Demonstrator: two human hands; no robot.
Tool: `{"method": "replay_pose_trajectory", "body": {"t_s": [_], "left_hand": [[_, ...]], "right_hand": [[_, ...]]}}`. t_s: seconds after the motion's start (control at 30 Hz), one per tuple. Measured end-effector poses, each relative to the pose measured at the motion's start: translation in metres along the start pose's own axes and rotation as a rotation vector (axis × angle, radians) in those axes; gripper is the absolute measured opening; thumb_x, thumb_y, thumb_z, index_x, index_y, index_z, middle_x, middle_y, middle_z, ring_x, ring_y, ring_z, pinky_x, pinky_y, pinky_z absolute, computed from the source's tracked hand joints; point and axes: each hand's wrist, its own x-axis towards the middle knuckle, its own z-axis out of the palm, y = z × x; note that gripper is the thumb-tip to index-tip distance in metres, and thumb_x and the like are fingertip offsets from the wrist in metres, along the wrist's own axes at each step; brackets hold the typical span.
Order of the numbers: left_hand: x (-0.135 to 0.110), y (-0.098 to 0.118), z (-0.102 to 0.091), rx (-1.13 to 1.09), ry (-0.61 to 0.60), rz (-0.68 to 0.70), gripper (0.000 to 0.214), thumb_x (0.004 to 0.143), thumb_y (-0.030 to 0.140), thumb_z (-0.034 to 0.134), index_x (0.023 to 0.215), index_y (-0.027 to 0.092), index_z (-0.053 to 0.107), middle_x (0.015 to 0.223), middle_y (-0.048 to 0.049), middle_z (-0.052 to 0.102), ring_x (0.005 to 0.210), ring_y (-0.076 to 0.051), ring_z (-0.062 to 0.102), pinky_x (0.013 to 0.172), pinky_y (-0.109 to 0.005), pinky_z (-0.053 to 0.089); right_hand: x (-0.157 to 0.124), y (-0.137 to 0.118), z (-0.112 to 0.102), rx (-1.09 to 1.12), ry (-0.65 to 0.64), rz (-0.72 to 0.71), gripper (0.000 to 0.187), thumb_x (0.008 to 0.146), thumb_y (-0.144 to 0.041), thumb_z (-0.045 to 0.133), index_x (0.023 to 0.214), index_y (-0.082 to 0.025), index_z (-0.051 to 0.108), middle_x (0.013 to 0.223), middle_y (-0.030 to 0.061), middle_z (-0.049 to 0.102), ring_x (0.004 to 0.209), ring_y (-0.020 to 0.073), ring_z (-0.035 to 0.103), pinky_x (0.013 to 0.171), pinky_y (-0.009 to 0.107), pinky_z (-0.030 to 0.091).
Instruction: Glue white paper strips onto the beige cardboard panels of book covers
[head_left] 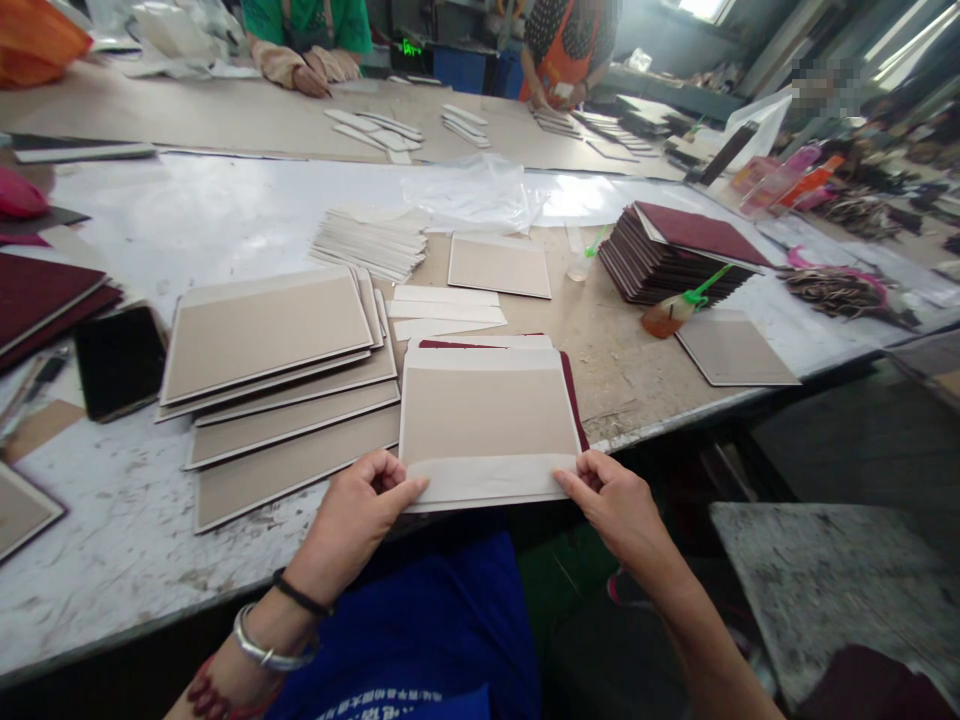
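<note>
A beige panel (487,410) with pale borders lies at the table's front edge. Along its near edge runs a white strip (491,480). My left hand (367,500) pinches the strip's left end, thumb on top and fingers curled. At the right end my right hand (611,500) pinches it in the same way. Part of a maroon piece (571,400) shows from under the panel's right and far sides. Left of the panel is a fanned stack of similar beige panels (270,330). Just beyond it lie a few loose white strips (446,310).
A pile of thin strips (367,245) lies farther back beside a single beige panel (499,265). To the right are a maroon stack (686,240) and a bottle of amber liquid (667,317). A phone (118,360) lies left. Two people work across the table.
</note>
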Motion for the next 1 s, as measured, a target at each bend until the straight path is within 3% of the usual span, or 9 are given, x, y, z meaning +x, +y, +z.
{"method": "replay_pose_trajectory", "body": {"t_s": [0.17, 0.27, 0.37, 0.53, 0.7, 1.0], "left_hand": [[-0.001, -0.002, 0.002, 0.029, 0.02, 0.036, 0.035, 0.055, 0.051, 0.061, 0.053, 0.02, 0.044, 0.047, 0.0063, 0.041, 0.047, -0.01, 0.036, 0.046, -0.022, 0.029], [-0.002, -0.004, 0.003, 0.071, 0.095, 0.08, 0.035, 0.055, 0.049, 0.062, 0.054, 0.021, 0.042, 0.048, 0.0068, 0.04, 0.047, -0.01, 0.037, 0.047, -0.023, 0.032], [0.0, -0.01, 0.004, 0.065, 0.156, 0.106, 0.038, 0.053, 0.048, 0.066, 0.068, 0.02, 0.045, 0.055, 0.0056, 0.047, 0.051, -0.013, 0.045, 0.051, -0.026, 0.038], [0.006, -0.025, 0.005, -0.042, 0.056, 0.076, 0.057, 0.059, 0.05, 0.065, 0.1, 0.017, 0.043, 0.065, 0.002, 0.057, 0.061, -0.019, 0.056, 0.057, -0.031, 0.044], [0.008, -0.03, 0.005, -0.082, -0.048, 0.075, 0.047, 0.064, 0.05, 0.061, 0.094, 0.017, 0.047, 0.072, -0.0022, 0.061, 0.069, -0.021, 0.059, 0.065, -0.034, 0.045], [0.008, -0.023, 0.005, -0.119, -0.055, 0.055, 0.045, 0.06, 0.049, 0.062, 0.089, 0.017, 0.048, 0.074, -0.0027, 0.062, 0.072, -0.022, 0.059, 0.068, -0.035, 0.046]], "right_hand": [[0.0, 0.0, 0.0, -0.054, 0.025, -0.053, 0.029, 0.078, -0.039, 0.049, 0.057, -0.022, 0.039, 0.054, -0.0045, 0.042, 0.052, 0.0121, 0.041, 0.053, 0.023, 0.031], [-0.003, -0.002, 0.001, -0.113, 0.057, -0.107, 0.027, 0.08, -0.038, 0.046, 0.059, -0.022, 0.039, 0.058, -0.002, 0.046, 0.055, 0.0134, 0.044, 0.055, 0.025, 0.033], [-0.006, -0.007, 0.002, -0.202, 0.118, -0.108, 0.021, 0.08, -0.036, 0.048, 0.064, -0.023, 0.04, 0.066, 0.0006, 0.051, 0.059, 0.0149, 0.048, 0.056, 0.026, 0.034], [-0.006, -0.007, 0.0, -0.147, 0.048, 0.036, 0.023, 0.079, -0.038, 0.05, 0.064, -0.023, 0.041, 0.058, -0.0028, 0.049, 0.055, 0.015, 0.049, 0.054, 0.025, 0.033], [-0.002, -0.002, -0.002, -0.034, 0.01, 0.094, 0.026, 0.078, -0.041, 0.05, 0.061, -0.022, 0.042, 0.053, -0.0052, 0.046, 0.053, 0.0136, 0.048, 0.053, 0.023, 0.033], [0.003, 0.002, -0.003, -0.015, -0.014, 0.089, 0.024, 0.072, -0.04, 0.051, 0.059, -0.021, 0.046, 0.054, -0.0034, 0.048, 0.054, 0.0137, 0.047, 0.052, 0.023, 0.033]]}}
